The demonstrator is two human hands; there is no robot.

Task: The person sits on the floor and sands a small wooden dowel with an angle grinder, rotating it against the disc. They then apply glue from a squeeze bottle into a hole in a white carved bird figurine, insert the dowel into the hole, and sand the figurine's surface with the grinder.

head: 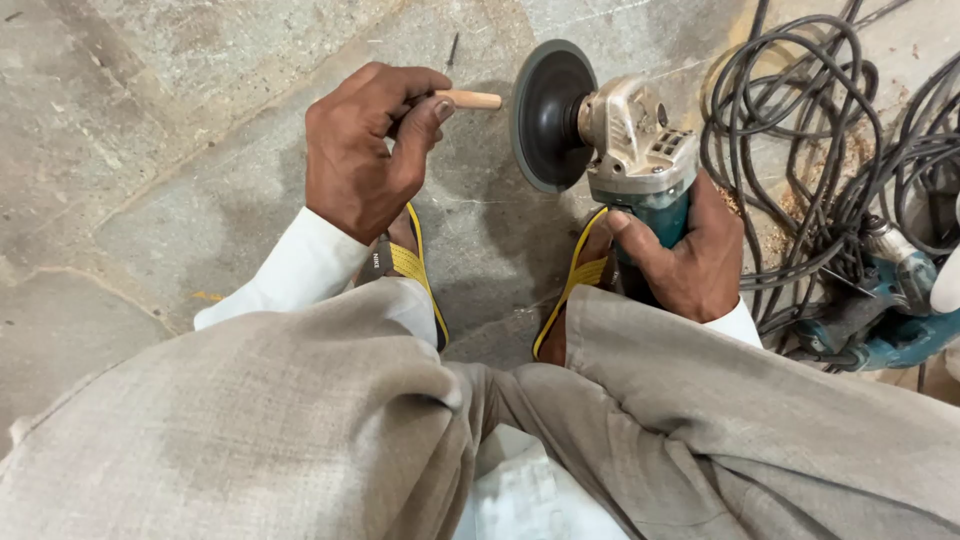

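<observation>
My left hand (368, 150) is closed around a short, pale wooden dowel (472, 99), whose free end points right and stops just short of the grinder's disc. My right hand (688, 255) grips the teal body of an angle grinder (640, 150). Its dark round sanding disc (548, 115) stands on edge, facing the dowel. Both hands are low over a stone floor, in front of my feet in yellow-strapped sandals (412, 262).
A tangle of black power cables (800, 150) lies on the floor at the right, with sawdust among them. Beside it rests a second teal power tool (890, 310). My knees in grey trousers (300, 430) fill the lower frame.
</observation>
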